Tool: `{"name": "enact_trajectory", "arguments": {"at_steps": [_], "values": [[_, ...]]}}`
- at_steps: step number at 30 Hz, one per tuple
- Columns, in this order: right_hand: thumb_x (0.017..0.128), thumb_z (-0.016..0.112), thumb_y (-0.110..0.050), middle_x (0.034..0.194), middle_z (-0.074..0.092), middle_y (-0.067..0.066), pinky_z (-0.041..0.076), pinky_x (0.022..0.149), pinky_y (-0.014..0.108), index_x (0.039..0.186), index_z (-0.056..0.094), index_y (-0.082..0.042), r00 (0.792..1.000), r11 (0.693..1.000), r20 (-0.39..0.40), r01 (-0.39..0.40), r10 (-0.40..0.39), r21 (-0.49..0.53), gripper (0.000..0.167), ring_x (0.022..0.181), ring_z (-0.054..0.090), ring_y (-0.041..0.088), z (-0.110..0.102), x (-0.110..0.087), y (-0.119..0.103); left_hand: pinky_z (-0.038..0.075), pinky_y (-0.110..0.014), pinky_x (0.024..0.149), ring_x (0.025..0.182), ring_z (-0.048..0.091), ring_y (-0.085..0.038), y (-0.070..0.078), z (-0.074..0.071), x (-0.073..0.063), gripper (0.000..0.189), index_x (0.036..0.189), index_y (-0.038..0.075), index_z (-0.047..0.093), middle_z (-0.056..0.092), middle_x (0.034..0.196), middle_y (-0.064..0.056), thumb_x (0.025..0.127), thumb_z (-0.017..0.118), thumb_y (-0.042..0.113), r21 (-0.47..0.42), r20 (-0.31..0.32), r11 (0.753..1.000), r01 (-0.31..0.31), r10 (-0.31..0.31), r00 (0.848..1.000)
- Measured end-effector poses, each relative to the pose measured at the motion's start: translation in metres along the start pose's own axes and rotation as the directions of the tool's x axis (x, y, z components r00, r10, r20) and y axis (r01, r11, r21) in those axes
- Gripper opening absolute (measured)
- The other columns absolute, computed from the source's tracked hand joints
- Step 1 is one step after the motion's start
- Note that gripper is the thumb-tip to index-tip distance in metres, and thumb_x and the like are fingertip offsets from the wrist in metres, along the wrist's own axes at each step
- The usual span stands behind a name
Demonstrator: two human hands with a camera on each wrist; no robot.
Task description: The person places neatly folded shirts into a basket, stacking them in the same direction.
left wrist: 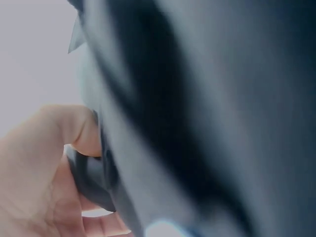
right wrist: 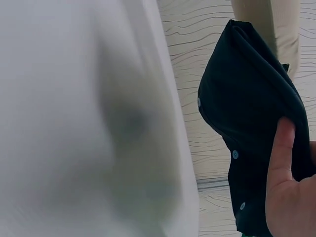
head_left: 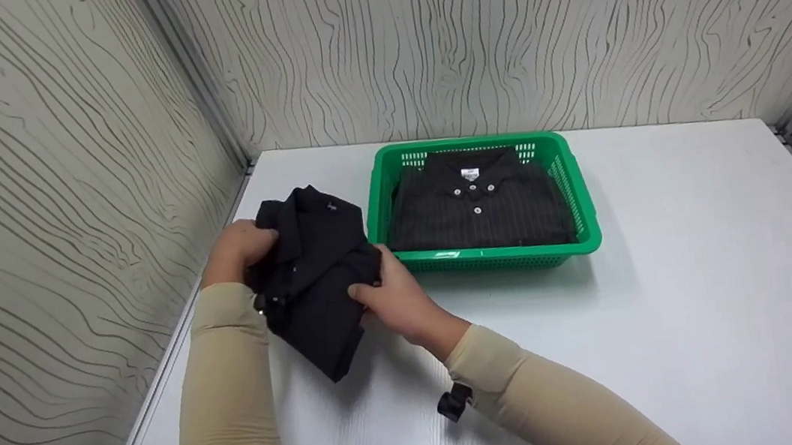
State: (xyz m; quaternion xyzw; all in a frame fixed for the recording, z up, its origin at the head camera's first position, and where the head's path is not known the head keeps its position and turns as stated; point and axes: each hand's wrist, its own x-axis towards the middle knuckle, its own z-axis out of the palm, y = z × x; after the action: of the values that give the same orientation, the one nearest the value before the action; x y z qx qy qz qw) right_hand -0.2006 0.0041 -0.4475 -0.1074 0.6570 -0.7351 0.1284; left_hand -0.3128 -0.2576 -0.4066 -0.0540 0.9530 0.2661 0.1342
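Observation:
A folded black shirt (head_left: 325, 261) with a collar and a small light emblem is held tilted above the left part of the table. My left hand (head_left: 245, 242) grips its left side near the collar; in the left wrist view the thumb and fingers of the left hand (left wrist: 64, 163) pinch the dark cloth. My right hand (head_left: 397, 294) holds the opposite edge, thumb on top. In the right wrist view, the thumb of the right hand (right wrist: 289, 192) presses on the shirt (right wrist: 247, 108), and several buttons show along its edge.
Just right of the held shirt stands a green plastic basket (head_left: 590, 233) on the white table (head_left: 712, 274). A folded dark striped shirt (head_left: 479, 223) with white buttons and a collar label lies in it. Wood-patterned panels (head_left: 494, 36) stand behind and at the sides.

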Motion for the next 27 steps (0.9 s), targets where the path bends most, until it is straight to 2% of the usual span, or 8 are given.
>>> {"name": "enact_trajectory", "arguments": {"at_steps": [4,9,14,16,18,21,23,27], "values": [[0.094,0.061,-0.001,0.127,0.058,0.018,0.059,0.075,0.041,0.139,0.041,-0.005,1.000,1.000,-0.006,0.014,-0.014,0.022,0.049,0.100,0.068,0.029,-0.004,-0.001,-0.013,0.046,-0.049,0.095,0.104,0.054,-0.037,0.008,-0.008,-0.005,0.051,0.127,-0.009,0.057,0.058,0.120,-0.025,0.094,0.046,0.029,-0.056,-0.003,0.998,-0.005,0.005,1.000],[0.095,0.060,-0.002,0.127,0.059,0.018,0.059,0.074,0.042,0.139,0.040,-0.007,0.998,0.998,-0.014,0.066,-0.065,0.007,0.049,0.100,0.069,0.030,-0.013,0.001,-0.027,0.044,-0.050,0.098,0.108,0.054,-0.039,0.020,-0.018,-0.007,0.055,0.132,-0.011,0.054,0.058,0.123,-0.028,0.096,0.046,0.030,-0.041,-0.032,0.998,-0.045,0.044,0.999],[0.096,0.057,-0.002,0.137,0.056,0.014,0.054,0.090,0.042,0.146,0.037,-0.010,0.992,0.993,-0.061,0.112,-0.114,-0.036,0.055,0.114,0.063,0.027,-0.030,0.003,-0.036,0.049,-0.045,0.088,0.099,0.057,-0.036,0.030,-0.020,-0.010,0.049,0.125,-0.010,0.057,0.059,0.114,-0.025,0.095,0.047,0.027,-0.072,-0.044,0.995,-0.067,0.064,0.997],[0.097,0.056,-0.003,0.146,0.049,0.014,0.047,0.101,0.042,0.153,0.031,-0.008,0.989,0.991,-0.081,0.117,-0.122,-0.063,0.061,0.126,0.055,0.026,-0.038,0.004,-0.038,0.051,-0.043,0.085,0.098,0.058,-0.035,0.033,-0.021,-0.011,0.048,0.124,-0.010,0.057,0.059,0.114,-0.025,0.095,0.047,0.027,-0.085,-0.038,0.994,-0.069,0.066,0.997],[0.098,0.055,-0.003,0.150,0.045,0.013,0.041,0.108,0.041,0.154,0.028,-0.007,0.986,0.989,-0.106,0.119,-0.129,-0.092,0.062,0.133,0.048,0.023,-0.047,0.006,-0.039,0.052,-0.042,0.084,0.099,0.059,-0.035,0.036,-0.020,-0.012,0.049,0.126,-0.010,0.056,0.059,0.116,-0.025,0.095,0.047,0.027,-0.098,-0.028,0.992,-0.073,0.070,0.997],[0.099,0.054,-0.003,0.150,0.044,0.011,0.033,0.113,0.039,0.153,0.030,-0.008,0.980,0.983,-0.130,0.133,-0.149,-0.128,0.058,0.137,0.043,0.020,-0.059,0.008,-0.039,0.053,-0.042,0.086,0.100,0.059,-0.034,0.041,-0.019,-0.013,0.050,0.128,-0.010,0.054,0.059,0.117,-0.024,0.095,0.047,0.026,-0.124,-0.002,0.989,-0.079,0.079,0.997],[0.099,0.053,-0.002,0.145,0.047,0.009,0.033,0.112,0.039,0.146,0.036,-0.009,0.977,0.979,-0.140,0.141,-0.161,-0.147,0.050,0.134,0.045,0.019,-0.068,0.010,-0.039,0.054,-0.042,0.087,0.099,0.060,-0.033,0.044,-0.017,-0.012,0.048,0.128,-0.009,0.054,0.059,0.115,-0.022,0.095,0.047,0.024,-0.154,0.016,0.985,-0.079,0.082,0.996],[0.100,0.051,-0.003,0.146,0.044,0.008,0.028,0.115,0.038,0.144,0.038,-0.010,0.970,0.965,-0.166,0.135,-0.175,-0.227,0.046,0.135,0.040,0.017,-0.084,0.011,-0.043,0.055,-0.041,0.087,0.093,0.061,-0.028,0.050,-0.014,-0.013,0.042,0.125,-0.007,0.053,0.058,0.109,-0.018,0.094,0.048,0.022,-0.229,0.056,0.971,-0.073,0.089,0.994]]}}
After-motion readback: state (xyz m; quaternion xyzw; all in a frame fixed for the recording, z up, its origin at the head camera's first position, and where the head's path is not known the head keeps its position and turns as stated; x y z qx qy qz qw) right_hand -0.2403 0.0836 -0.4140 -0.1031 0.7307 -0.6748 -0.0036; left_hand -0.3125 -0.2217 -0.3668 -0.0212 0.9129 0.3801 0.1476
